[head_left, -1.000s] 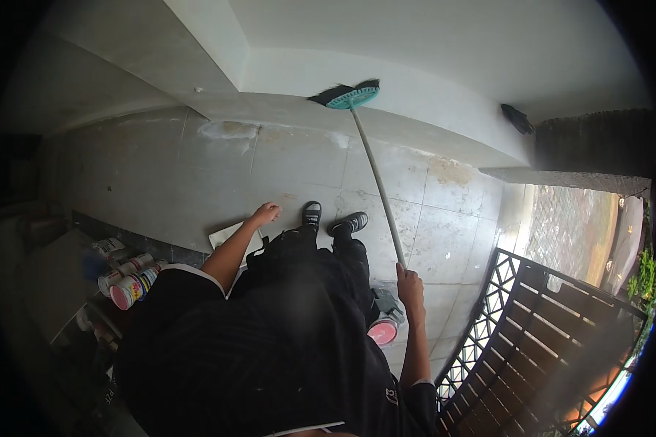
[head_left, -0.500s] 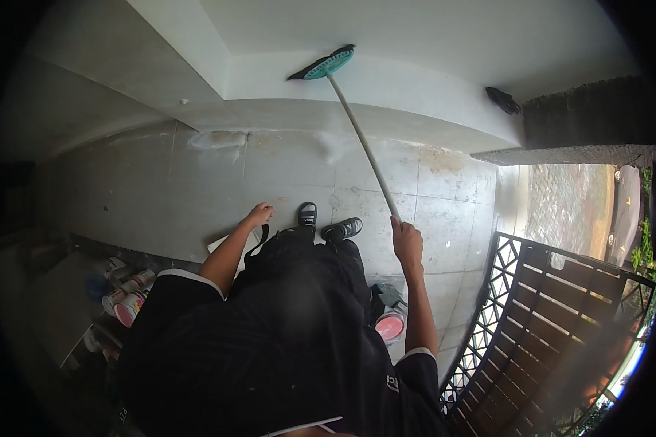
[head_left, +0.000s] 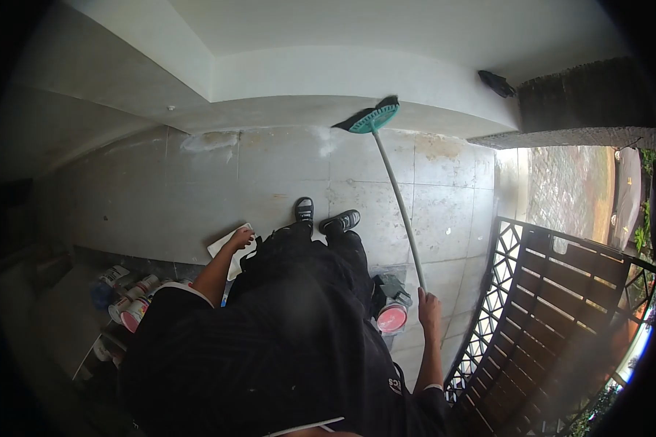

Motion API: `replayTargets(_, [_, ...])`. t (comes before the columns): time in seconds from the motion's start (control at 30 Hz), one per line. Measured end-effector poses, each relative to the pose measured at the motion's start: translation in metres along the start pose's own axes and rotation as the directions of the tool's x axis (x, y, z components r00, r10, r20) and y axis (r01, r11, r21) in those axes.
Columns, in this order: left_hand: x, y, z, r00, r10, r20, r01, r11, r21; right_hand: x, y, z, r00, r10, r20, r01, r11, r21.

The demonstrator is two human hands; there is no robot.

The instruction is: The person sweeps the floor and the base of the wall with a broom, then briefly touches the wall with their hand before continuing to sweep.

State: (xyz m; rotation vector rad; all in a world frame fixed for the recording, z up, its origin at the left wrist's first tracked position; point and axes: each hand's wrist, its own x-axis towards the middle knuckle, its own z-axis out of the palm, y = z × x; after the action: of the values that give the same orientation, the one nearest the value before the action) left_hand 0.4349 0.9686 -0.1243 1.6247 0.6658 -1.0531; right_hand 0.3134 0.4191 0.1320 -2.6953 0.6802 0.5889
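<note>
A broom (head_left: 399, 193) with a pale handle, a teal head and dark bristles slants up from my right hand (head_left: 429, 309). That hand is wrapped round the handle near its end. The head is against the pale low ledge (head_left: 284, 111), just above the floor tiles. My left hand (head_left: 243, 237) is held low by my left side with its fingers curled. A dark strap shows close to it, and what those fingers hold, if anything, cannot be made out. Behind this hand lies a white flat object (head_left: 229, 242), partly covered.
Several paint cans (head_left: 133, 313) stand at the left. A container with a pink top (head_left: 392, 318) sits by my right leg. A slatted gate (head_left: 561, 291) stands at the right. A dark bundle (head_left: 496, 83) rests on the upper ledge.
The broom head has come down from the upper ledge face to the lower edge near the floor, and rightward. My right hand moved back and right. My left hand moved slightly left and back.
</note>
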Motion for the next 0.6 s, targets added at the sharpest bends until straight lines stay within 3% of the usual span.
replayTargets(0.03, [0.026,-0.016,0.0,0.985,-0.167,0.037,0.163,0.983,0.089,-0.017,0.01,-0.002,0.99,0.135,0.046,-0.136,0.991,0.02])
replayTargets(0.07, [0.015,-0.004,0.006,0.982,-0.191,0.001,0.19,0.975,0.114,-0.033,0.021,0.002,0.988,0.152,0.041,-0.153,0.988,0.037])
replayTargets(0.23, [0.026,0.038,0.019,0.984,-0.172,0.052,0.16,0.969,0.189,-0.044,0.018,0.018,0.97,0.243,-0.004,-0.24,0.961,0.134])
replayTargets(0.37, [0.034,0.106,0.037,1.0,0.008,0.0,-0.008,0.97,0.241,0.027,-0.008,0.008,0.978,0.157,-0.138,-0.116,0.958,0.262])
replayTargets(0.5, [0.035,0.176,0.062,0.979,0.203,-0.002,-0.197,0.953,0.232,0.124,-0.013,-0.026,0.971,0.007,-0.239,0.056,0.965,0.258])
replayTargets(0.57, [0.034,0.192,0.077,0.975,0.21,-0.073,-0.196,0.968,0.159,0.181,0.0,-0.031,0.969,0.124,-0.215,-0.059,0.957,0.285])
replayTargets(0.6, [0.03,0.197,0.088,0.98,0.188,-0.065,-0.174,0.97,0.168,0.205,0.005,-0.037,0.969,0.095,-0.228,-0.027,0.958,0.285])
